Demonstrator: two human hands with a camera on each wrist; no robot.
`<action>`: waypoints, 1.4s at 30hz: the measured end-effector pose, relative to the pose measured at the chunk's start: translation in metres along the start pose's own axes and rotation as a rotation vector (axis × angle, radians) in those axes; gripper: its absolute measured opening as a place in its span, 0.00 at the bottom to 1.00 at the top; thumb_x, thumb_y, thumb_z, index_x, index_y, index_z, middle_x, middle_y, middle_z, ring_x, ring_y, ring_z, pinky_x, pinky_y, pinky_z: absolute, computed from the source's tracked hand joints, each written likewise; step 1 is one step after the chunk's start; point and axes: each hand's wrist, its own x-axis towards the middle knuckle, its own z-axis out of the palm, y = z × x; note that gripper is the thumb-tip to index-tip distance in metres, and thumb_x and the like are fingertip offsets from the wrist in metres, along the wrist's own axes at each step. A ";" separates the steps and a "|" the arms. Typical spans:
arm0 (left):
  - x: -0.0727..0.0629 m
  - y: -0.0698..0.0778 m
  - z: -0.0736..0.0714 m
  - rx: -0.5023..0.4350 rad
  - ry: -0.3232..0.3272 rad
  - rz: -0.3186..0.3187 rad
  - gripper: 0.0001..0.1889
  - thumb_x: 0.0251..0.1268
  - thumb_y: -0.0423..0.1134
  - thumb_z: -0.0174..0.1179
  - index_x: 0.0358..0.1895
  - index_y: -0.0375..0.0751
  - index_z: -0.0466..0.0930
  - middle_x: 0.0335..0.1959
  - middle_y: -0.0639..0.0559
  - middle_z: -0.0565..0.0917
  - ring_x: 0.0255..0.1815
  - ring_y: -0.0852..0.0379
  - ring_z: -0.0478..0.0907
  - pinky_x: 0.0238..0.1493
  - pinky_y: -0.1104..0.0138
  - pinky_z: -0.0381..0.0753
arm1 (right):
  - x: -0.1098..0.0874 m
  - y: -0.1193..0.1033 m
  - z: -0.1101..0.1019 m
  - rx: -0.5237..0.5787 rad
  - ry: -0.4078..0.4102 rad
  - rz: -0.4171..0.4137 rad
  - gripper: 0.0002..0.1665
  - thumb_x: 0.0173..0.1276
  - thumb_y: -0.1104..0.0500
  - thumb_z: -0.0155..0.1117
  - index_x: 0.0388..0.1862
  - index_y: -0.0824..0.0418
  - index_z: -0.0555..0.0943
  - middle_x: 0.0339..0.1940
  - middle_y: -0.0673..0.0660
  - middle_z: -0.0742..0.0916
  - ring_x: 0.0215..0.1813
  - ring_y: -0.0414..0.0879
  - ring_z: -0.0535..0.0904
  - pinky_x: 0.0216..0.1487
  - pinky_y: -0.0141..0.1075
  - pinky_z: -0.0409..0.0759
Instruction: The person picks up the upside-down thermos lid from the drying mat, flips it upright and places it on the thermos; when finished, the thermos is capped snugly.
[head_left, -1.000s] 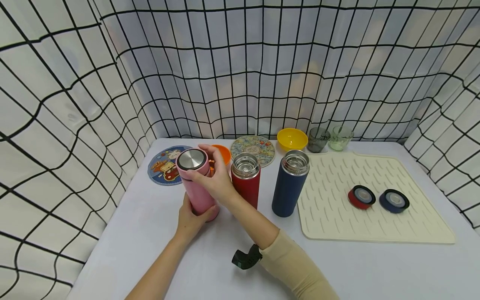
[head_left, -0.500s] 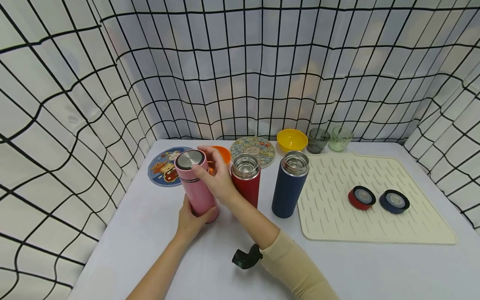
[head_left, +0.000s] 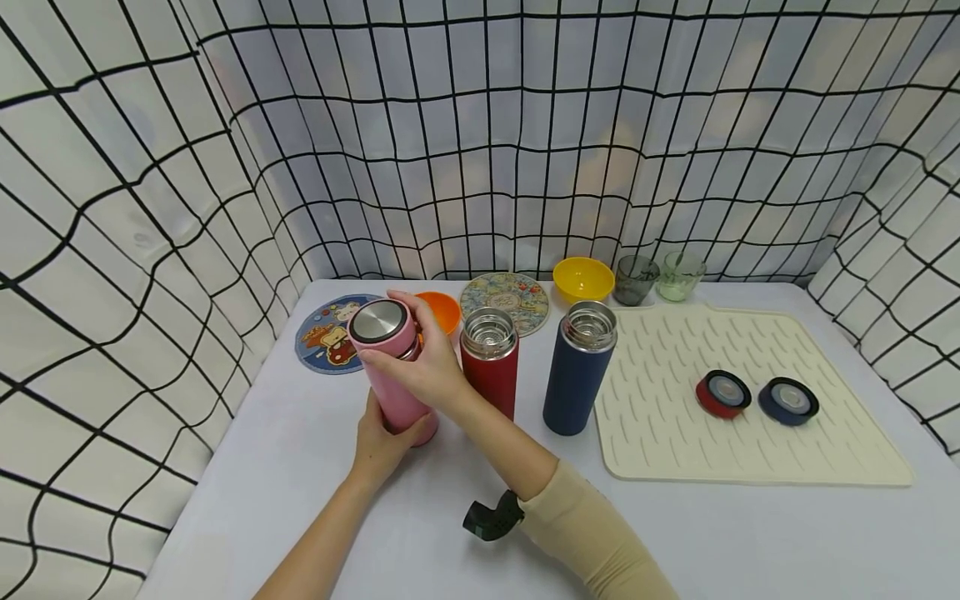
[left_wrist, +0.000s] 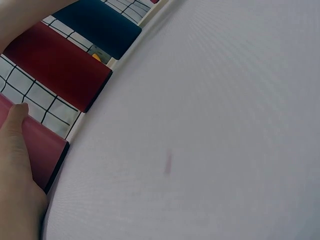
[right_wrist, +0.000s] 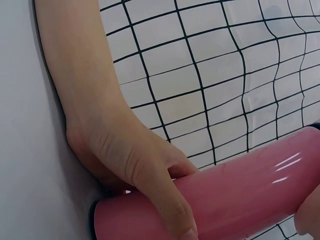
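A pink thermos (head_left: 397, 396) stands on the table at the left, its lid (head_left: 379, 322) topped with a silver disc. My left hand (head_left: 381, 446) grips the thermos low on its body, and the left wrist view shows the thumb lying along it. Around the lid curls my right hand (head_left: 423, 358), thumb in front and fingers behind. A shiny band shows just under the lid. Right beside it stand a red thermos (head_left: 491, 379) and a blue thermos (head_left: 579, 383), both uncapped with bare steel necks.
A cream mat (head_left: 660, 442) on the right bears a red lid (head_left: 723, 394) and a blue lid (head_left: 789, 402). Along the back are an orange bowl (head_left: 441, 310), a yellow bowl (head_left: 584, 279), two glasses (head_left: 636, 281) and two round mats (head_left: 318, 350). Black netting (head_left: 487, 150) surrounds the table.
The right hand has turned on the pink lid; its thumb slid from the top edge to lower on the left front. The left hand keeps its hold on the thermos body.
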 end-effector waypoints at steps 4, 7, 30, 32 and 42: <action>0.001 0.001 0.000 0.007 -0.005 -0.005 0.38 0.48 0.37 0.70 0.62 0.41 0.58 0.55 0.45 0.73 0.53 0.54 0.70 0.57 0.62 0.68 | 0.001 0.000 0.003 -0.087 0.048 0.013 0.43 0.48 0.64 0.74 0.61 0.54 0.62 0.52 0.50 0.73 0.51 0.40 0.73 0.50 0.35 0.75; -0.001 0.007 0.000 0.025 -0.004 -0.003 0.38 0.48 0.35 0.69 0.62 0.38 0.57 0.55 0.42 0.73 0.53 0.52 0.70 0.56 0.65 0.68 | 0.002 -0.001 0.001 -0.121 0.030 0.045 0.42 0.52 0.62 0.72 0.63 0.53 0.61 0.55 0.51 0.73 0.52 0.40 0.73 0.52 0.34 0.73; 0.000 -0.002 0.001 0.024 0.006 -0.008 0.38 0.47 0.39 0.70 0.61 0.41 0.57 0.54 0.44 0.73 0.52 0.52 0.70 0.56 0.54 0.69 | 0.002 0.001 -0.006 0.014 -0.055 0.038 0.36 0.60 0.70 0.58 0.67 0.64 0.59 0.62 0.62 0.70 0.58 0.45 0.69 0.56 0.35 0.71; 0.001 -0.002 0.001 0.028 0.004 -0.011 0.38 0.47 0.39 0.70 0.61 0.41 0.58 0.54 0.44 0.73 0.52 0.51 0.70 0.56 0.54 0.69 | 0.002 0.001 -0.005 0.019 -0.043 0.049 0.40 0.56 0.71 0.63 0.66 0.62 0.58 0.60 0.61 0.70 0.56 0.44 0.70 0.54 0.35 0.73; 0.002 -0.003 0.001 0.001 0.002 -0.040 0.39 0.45 0.41 0.71 0.61 0.44 0.58 0.54 0.45 0.73 0.52 0.52 0.69 0.56 0.56 0.68 | 0.002 0.004 -0.009 0.063 -0.105 -0.021 0.32 0.67 0.56 0.54 0.67 0.62 0.58 0.60 0.63 0.71 0.58 0.45 0.69 0.59 0.37 0.68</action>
